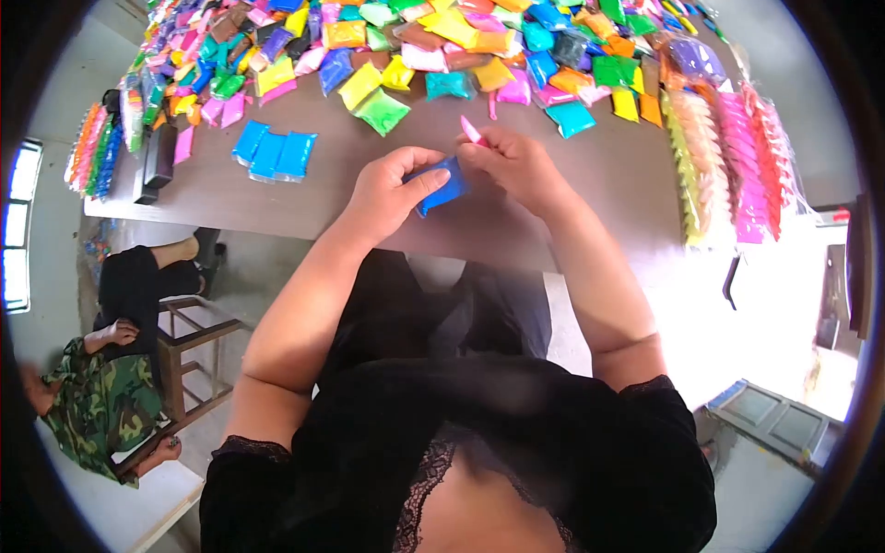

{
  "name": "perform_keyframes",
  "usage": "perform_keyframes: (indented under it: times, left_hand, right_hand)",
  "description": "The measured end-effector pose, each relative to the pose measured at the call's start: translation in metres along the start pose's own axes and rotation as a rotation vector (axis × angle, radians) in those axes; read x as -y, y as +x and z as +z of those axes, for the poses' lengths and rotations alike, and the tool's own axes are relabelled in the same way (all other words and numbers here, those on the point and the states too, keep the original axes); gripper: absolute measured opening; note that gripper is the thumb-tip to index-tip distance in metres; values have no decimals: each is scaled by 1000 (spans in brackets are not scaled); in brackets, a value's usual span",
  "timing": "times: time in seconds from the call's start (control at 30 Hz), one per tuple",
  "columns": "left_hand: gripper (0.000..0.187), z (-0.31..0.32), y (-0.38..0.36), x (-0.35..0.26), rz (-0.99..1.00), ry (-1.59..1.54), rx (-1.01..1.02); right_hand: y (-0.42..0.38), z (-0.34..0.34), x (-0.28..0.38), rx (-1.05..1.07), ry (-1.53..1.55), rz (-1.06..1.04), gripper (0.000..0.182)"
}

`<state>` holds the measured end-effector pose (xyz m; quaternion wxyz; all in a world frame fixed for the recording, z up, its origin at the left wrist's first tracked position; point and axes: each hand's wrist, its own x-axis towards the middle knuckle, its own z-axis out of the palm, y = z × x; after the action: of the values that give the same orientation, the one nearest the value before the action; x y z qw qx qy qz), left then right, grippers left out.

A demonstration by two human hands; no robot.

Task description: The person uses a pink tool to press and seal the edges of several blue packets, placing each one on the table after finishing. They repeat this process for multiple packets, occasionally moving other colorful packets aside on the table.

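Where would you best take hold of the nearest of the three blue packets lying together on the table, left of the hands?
Probably by its near short end, coming from the table's near edge. The three blue packets lie flat, side by side and touching, so their long sides are blocked. The rightmost one also has a free right edge for a grip. Both the left hand and right hand are busy with another blue packet.

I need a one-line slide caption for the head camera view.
Both hands, left hand and right hand, hold a blue packet over a brown table covered with colourful packets.
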<state>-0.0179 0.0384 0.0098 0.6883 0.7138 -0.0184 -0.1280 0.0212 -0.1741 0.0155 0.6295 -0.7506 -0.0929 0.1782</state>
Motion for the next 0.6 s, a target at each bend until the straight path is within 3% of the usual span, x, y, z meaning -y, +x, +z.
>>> perform_keyframes:
  times: [0.07, 0.1, 0.17, 0.3, 0.37, 0.6]
  left_hand:
    - [28, 2, 5, 9, 436, 716, 31]
    - [28, 6, 5, 10, 440, 695, 40]
    - [24, 13, 5, 11, 755, 789, -260]
    - [31, 8, -8, 17, 838, 907, -81]
    - [30, 7, -9, 26, 871, 895, -99]
    - [26, 0, -16, 20, 1046, 972, -154]
  right_hand:
    - [-26, -5, -9, -122, -114, -84, 25]
    - [-40, -10, -13, -184, -46, 0, 23]
    - [-61, -12, -21, -254, 54, 69, 18]
    - [-75, -4, -32, -398, -48, 25, 15]
    - [-73, 4, -32, -442, -339, -232, 12]
    - [-55, 22, -18, -350, -564, -412, 9]
